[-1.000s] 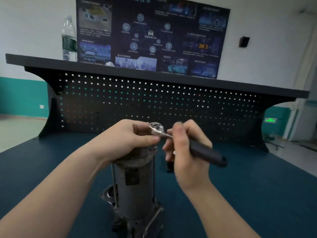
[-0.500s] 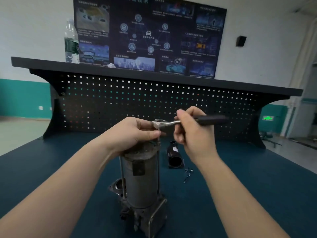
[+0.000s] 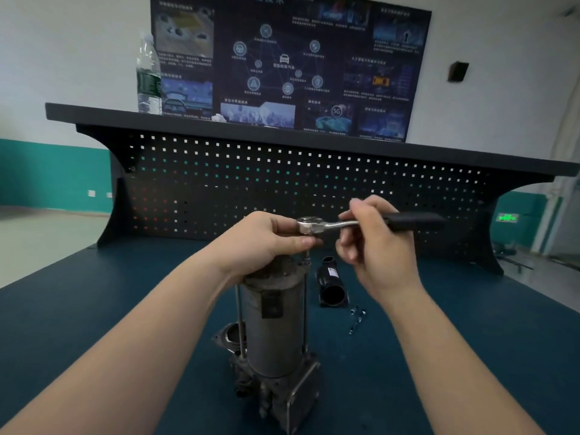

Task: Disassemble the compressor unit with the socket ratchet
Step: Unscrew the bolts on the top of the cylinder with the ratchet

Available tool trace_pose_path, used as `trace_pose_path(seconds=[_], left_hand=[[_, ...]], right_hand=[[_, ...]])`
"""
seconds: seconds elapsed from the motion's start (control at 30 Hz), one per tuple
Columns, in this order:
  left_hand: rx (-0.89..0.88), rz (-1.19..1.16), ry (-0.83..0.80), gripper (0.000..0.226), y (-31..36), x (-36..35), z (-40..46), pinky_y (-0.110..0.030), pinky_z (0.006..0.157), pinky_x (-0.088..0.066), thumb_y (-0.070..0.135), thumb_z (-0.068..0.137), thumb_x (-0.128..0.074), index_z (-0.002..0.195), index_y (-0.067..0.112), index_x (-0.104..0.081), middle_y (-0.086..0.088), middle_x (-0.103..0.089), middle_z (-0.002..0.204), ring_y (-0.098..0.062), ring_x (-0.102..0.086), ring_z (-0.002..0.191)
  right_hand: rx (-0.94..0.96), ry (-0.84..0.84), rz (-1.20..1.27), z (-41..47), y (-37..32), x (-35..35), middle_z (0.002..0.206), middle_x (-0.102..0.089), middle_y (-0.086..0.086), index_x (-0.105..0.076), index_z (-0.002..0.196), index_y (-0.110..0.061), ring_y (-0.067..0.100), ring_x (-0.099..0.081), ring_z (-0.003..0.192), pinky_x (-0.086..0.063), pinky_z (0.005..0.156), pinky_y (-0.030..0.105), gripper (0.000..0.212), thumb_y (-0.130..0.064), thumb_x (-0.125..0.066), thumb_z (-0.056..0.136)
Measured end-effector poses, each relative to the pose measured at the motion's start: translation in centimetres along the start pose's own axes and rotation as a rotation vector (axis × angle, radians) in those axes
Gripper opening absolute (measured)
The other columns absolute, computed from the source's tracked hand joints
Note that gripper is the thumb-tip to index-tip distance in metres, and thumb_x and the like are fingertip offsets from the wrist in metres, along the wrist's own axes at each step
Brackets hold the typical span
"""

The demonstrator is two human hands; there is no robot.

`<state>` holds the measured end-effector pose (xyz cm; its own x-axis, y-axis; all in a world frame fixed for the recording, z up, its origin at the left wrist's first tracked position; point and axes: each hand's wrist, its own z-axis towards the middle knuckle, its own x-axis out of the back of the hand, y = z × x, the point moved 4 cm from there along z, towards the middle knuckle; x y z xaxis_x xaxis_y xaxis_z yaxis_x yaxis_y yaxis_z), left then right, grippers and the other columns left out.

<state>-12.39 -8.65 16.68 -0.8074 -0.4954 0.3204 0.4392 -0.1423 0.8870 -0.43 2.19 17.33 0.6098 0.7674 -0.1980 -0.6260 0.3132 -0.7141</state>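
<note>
1. Fingers (image 3: 284, 226) of left hand (image 3: 263, 243) curl over compressor (image 3: 274, 324) top and pinch ratchet (image 3: 345, 223) head, likely steadying the socket on a through-bolt.
2. Compressor stands upright on worktop (image 3: 94, 309), mid-front.
3. Right hand (image 3: 376, 246) fingers pinch the shank by the black grip, for leverage.
4. Black part (image 3: 332, 285) and loose bolts (image 3: 356, 321) lie beside, apparently removed.
5. Poster (image 3: 288, 64): only "5G" readable.

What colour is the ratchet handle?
Black handle on a shiny silver ratchet head, clearest in the head view.
</note>
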Motion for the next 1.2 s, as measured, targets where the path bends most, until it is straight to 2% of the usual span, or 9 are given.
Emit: trace_pose_path(seconds=[0.07,0.13,0.27,0.33,0.5,0.57,0.77,1.07,1.2], left_hand=[[0.012,-0.025,0.030,0.014,-0.1,0.0,0.2,-0.009,0.061,-0.047,0.018,0.083,-0.075,0.080,0.030,-0.080,0.007,-0.077,0.082,0.004,-0.064,0.068],[0.002,0.026,0.104,0.012,-0.2,0.0,0.5,-0.009,0.063,-0.049,0.022,0.081,-0.077,0.075,0.033,-0.079,0.005,-0.077,0.082,0.003,-0.064,0.068],[-0.050,0.032,0.096,0.012,-0.3,-0.1,0.5,-0.011,0.059,-0.048,0.023,0.078,-0.079,0.073,0.034,-0.079,0.006,-0.076,0.077,0.001,-0.066,0.067],[-0.037,-0.019,0.052,0.010,-0.3,0.0,0.5,-0.013,0.060,-0.049,0.021,0.077,-0.079,0.076,0.030,-0.079,0.006,-0.076,0.079,-0.001,-0.067,0.068],[0.026,-0.090,-0.070,0.014,-0.6,0.0,0.8,-0.013,0.071,-0.053,0.014,0.084,-0.073,0.087,0.026,-0.080,0.002,-0.077,0.093,-0.002,-0.066,0.079],[0.019,-0.062,-0.050,0.011,-0.5,-0.1,1.1,-0.015,0.079,-0.054,0.019,0.081,-0.075,0.085,0.027,-0.080,0.001,-0.077,0.094,-0.003,-0.068,0.082],[-0.009,0.027,-0.227,0.025,-0.5,0.4,1.4,-0.020,0.089,-0.054,0.039,0.073,-0.072,0.093,0.025,-0.079,0.004,-0.077,0.100,-0.009,-0.069,0.100],[0.009,-0.008,-0.216,0.028,-0.7,0.2,1.7,-0.011,0.075,-0.049,0.038,0.080,-0.068,0.102,0.023,-0.078,0.005,-0.076,0.102,0.002,-0.066,0.086],[0.021,0.008,-0.155,0.013,-0.9,0.1,2.0,-0.011,0.072,-0.050,0.028,0.087,-0.068,0.087,0.025,-0.080,0.005,-0.077,0.094,0.003,-0.064,0.080]], right_hand=[[-0.228,0.059,0.291,0.9,1.7,0.2,0.044,-0.045,0.005,-0.055,0.062,-0.011,0.011,-0.033,0.032,-0.026,0.038,0.018,0.036,-0.014,-0.049,0.097],[-0.203,0.128,0.340,0.3,2.4,0.0,0.046,-0.042,0.004,-0.051,0.063,-0.013,0.013,-0.033,0.035,-0.026,0.039,0.021,0.036,-0.015,-0.047,0.098],[0.529,-0.008,-0.371,-4.1,0.2,-1.6,0.062,-0.047,-0.006,-0.048,0.071,-0.021,0.006,-0.046,0.053,-0.039,0.054,0.020,0.024,-0.022,-0.053,0.095],[0.604,-0.146,-0.488,-4.0,-0.2,-2.2,0.064,-0.049,-0.009,-0.048,0.073,-0.019,0.001,-0.046,0.056,-0.037,0.056,0.014,0.022,-0.022,-0.054,0.095],[-0.231,-0.067,0.297,0.8,1.4,-0.1,0.046,-0.044,0.004,-0.052,0.064,-0.012,0.013,-0.034,0.035,-0.028,0.038,0.020,0.022,-0.016,-0.055,0.085],[-0.381,-0.038,0.469,1.2,2.8,0.2,0.047,-0.042,0.001,-0.050,0.070,-0.011,0.009,-0.032,0.034,-0.027,0.035,0.018,0.014,-0.017,-0.053,0.082],[-0.407,-0.018,0.546,1.4,3.7,1.1,0.051,-0.043,-0.002,-0.038,0.066,-0.018,0.003,-0.033,0.036,-0.029,0.034,0.015,0.027,-0.014,-0.064,0.073],[-0.556,0.026,0.588,2.1,3.9,1.2,0.048,-0.041,-0.004,-0.043,0.055,-0.016,0.003,-0.031,0.033,-0.024,0.032,0.013,0.027,-0.009,-0.063,0.072],[-0.502,0.096,0.589,1.7,3.6,1.3,0.048,-0.040,-0.004,-0.037,0.059,-0.022,0.002,-0.030,0.034,-0.022,0.032,0.013,0.034,-0.006,-0.062,0.076]])
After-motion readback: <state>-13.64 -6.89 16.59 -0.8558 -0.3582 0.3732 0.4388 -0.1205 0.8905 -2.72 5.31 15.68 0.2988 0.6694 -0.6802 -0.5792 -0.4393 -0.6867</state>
